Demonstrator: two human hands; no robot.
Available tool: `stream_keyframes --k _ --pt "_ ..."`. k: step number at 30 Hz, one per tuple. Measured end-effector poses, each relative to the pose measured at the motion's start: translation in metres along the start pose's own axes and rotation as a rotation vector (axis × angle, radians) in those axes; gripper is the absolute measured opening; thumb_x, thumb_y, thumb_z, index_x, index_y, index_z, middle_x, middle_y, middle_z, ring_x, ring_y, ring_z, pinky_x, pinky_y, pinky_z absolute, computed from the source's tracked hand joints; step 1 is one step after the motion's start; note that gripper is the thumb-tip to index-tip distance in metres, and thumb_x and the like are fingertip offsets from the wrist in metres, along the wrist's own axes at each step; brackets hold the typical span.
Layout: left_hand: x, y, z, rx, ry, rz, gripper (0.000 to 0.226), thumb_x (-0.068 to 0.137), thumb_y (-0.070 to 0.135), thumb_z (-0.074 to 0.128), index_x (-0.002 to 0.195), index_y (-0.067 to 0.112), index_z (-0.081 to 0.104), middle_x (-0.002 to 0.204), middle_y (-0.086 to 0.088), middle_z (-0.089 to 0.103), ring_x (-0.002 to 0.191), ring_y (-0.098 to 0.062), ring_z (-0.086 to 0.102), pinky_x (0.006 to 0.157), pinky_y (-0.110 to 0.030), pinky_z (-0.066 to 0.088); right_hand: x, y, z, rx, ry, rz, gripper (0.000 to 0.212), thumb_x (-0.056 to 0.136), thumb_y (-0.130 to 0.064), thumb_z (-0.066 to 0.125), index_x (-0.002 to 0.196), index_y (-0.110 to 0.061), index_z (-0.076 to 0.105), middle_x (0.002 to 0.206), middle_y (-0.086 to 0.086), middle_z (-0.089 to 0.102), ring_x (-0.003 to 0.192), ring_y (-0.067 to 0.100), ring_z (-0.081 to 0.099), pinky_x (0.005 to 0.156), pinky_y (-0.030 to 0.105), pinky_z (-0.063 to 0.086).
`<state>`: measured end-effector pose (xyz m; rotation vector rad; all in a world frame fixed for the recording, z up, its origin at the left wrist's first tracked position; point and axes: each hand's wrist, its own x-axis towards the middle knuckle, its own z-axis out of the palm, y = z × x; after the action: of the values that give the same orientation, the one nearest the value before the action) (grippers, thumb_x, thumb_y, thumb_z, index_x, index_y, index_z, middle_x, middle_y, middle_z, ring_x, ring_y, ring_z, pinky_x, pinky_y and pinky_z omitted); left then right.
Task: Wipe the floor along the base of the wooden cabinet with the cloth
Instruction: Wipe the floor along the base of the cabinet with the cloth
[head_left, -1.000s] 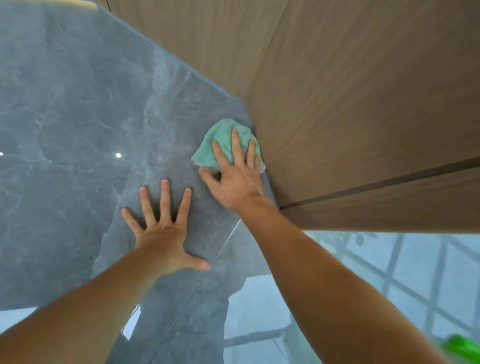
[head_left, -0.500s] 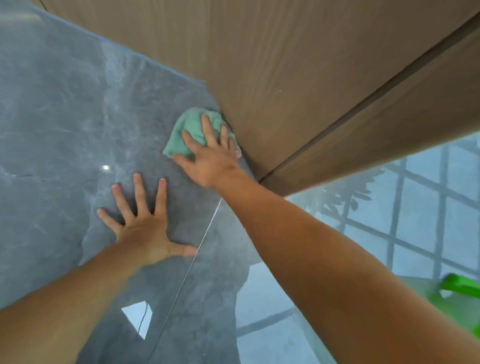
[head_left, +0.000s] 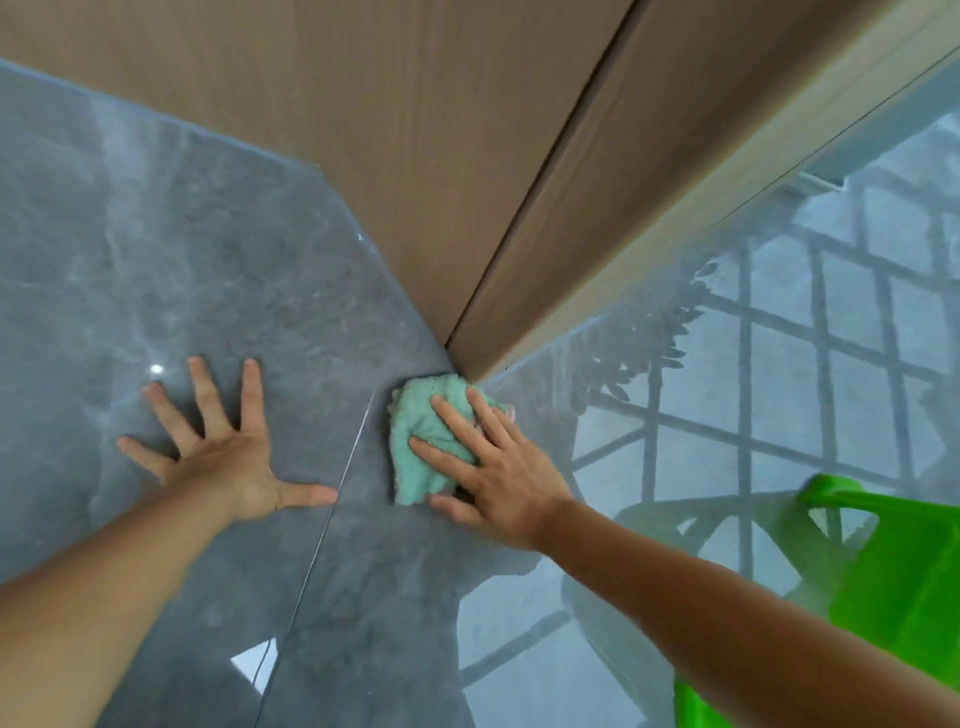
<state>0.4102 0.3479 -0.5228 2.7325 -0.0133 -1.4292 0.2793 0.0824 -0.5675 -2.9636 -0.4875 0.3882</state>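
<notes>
The right hand (head_left: 493, 467) lies flat with its fingers spread on the crumpled green cloth (head_left: 423, 441), pressing it to the glossy grey floor (head_left: 208, 260) right at the corner of the wooden cabinet (head_left: 415, 156), where the cloth's far edge touches the base. The left hand (head_left: 223, 457) is splayed open, palm down on the floor, well apart from the cloth and holding nothing. A bright green plastic object (head_left: 893, 571) stands near the right forearm.

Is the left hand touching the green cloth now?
Apart. The head view shows bare grey floor between the left hand and the cloth.
</notes>
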Motion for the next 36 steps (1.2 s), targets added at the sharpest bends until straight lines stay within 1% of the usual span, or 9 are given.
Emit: stream_keyframes --k 6,8,11,14,18,22,26,30,36 --pt "-0.03 0.061 0.043 -0.03 -0.034 0.084 0.169 0.028 0.085 0.074 0.132 0.035 -0.049 0.135 -0.019 -0.063 0.13 -0.058 -0.043 0.105 -0.083 0.001 -0.028 0.114 -0.02 -0.21 -0.166 -0.209 0.065 0.094 -0.061 0.034 0.151 -0.046 0.009 0.163 0.002 0.003 0.149 0.038 0.01 0.117 0.057 0.016" --pt "-0.029 0.072 0.061 -0.006 -0.058 0.055 0.173 0.026 0.085 0.075 0.131 0.03 -0.051 0.13 -0.022 -0.066 0.125 -0.06 -0.047 0.104 -0.083 -0.001 -0.047 0.16 -0.031 -0.15 -0.147 0.175 0.062 0.096 -0.062 0.029 0.151 -0.045 0.008 0.164 0.003 -0.002 0.15 0.033 0.006 0.117 0.054 0.017" --pt "-0.024 0.075 0.066 -0.007 -0.053 -0.006 0.175 0.023 0.087 0.073 0.128 0.028 -0.054 0.126 -0.024 -0.068 0.114 -0.059 -0.054 0.104 -0.083 -0.001 -0.077 0.21 -0.063 0.514 0.023 1.049 0.05 0.104 -0.04 0.037 0.151 -0.024 0.03 0.164 0.011 0.013 0.148 0.026 0.014 0.12 0.039 0.011" --pt "-0.027 0.076 0.061 0.013 -0.06 0.006 0.175 0.024 0.087 0.073 0.13 0.027 -0.053 0.126 -0.025 -0.067 0.124 -0.061 -0.047 0.105 -0.083 0.0 -0.067 0.194 -0.074 0.677 0.093 1.242 0.051 0.101 -0.043 0.041 0.149 -0.022 0.037 0.163 0.011 0.017 0.149 0.034 0.011 0.121 0.047 0.007" --pt "-0.03 0.076 0.059 0.027 -0.074 -0.007 0.174 0.025 0.089 0.071 0.125 0.027 -0.056 0.124 -0.025 -0.069 0.126 -0.061 -0.045 0.106 -0.083 0.0 -0.033 0.082 -0.04 0.548 0.035 0.753 0.06 0.087 -0.066 0.041 0.143 -0.051 0.024 0.165 0.001 -0.002 0.148 0.039 -0.012 0.115 0.066 -0.007" --pt "-0.028 0.076 0.06 0.035 -0.066 -0.001 0.17 0.027 0.088 0.071 0.119 0.032 -0.06 0.124 -0.021 -0.07 0.116 -0.059 -0.054 0.107 -0.083 0.0 -0.041 -0.056 0.003 0.275 -0.139 0.009 0.077 0.086 -0.071 0.038 0.15 -0.028 0.034 0.166 0.001 0.005 0.148 0.042 -0.014 0.116 0.064 -0.004" --pt "-0.029 0.073 0.062 0.061 -0.068 0.009 0.174 0.019 0.091 0.068 0.125 0.031 -0.056 0.123 -0.02 -0.07 0.106 -0.056 -0.057 0.106 -0.081 -0.003 -0.034 0.027 -0.013 0.083 -0.198 -0.305 0.059 0.095 -0.05 0.049 0.149 -0.033 0.034 0.165 -0.001 0.008 0.151 0.035 -0.004 0.122 0.054 0.007" --pt "-0.03 0.075 0.06 0.061 -0.057 0.015 0.172 0.026 0.089 0.07 0.126 0.028 -0.056 0.123 -0.023 -0.07 0.124 -0.059 -0.049 0.107 -0.08 -0.002 -0.036 0.152 -0.036 -0.18 -0.293 0.092 0.064 0.095 -0.059 0.035 0.147 -0.052 -0.003 0.157 -0.01 -0.027 0.15 0.029 -0.013 0.121 0.053 0.014" --pt "-0.028 0.073 0.065 0.043 -0.033 0.018 0.17 0.031 0.089 0.07 0.127 0.026 -0.056 0.124 -0.025 -0.068 0.128 -0.06 -0.044 0.108 -0.081 -0.002 -0.023 0.136 -0.028 0.292 0.016 1.07 0.077 0.087 -0.075 0.028 0.153 -0.038 0.012 0.164 0.005 -0.018 0.15 0.038 -0.008 0.121 0.054 0.005"
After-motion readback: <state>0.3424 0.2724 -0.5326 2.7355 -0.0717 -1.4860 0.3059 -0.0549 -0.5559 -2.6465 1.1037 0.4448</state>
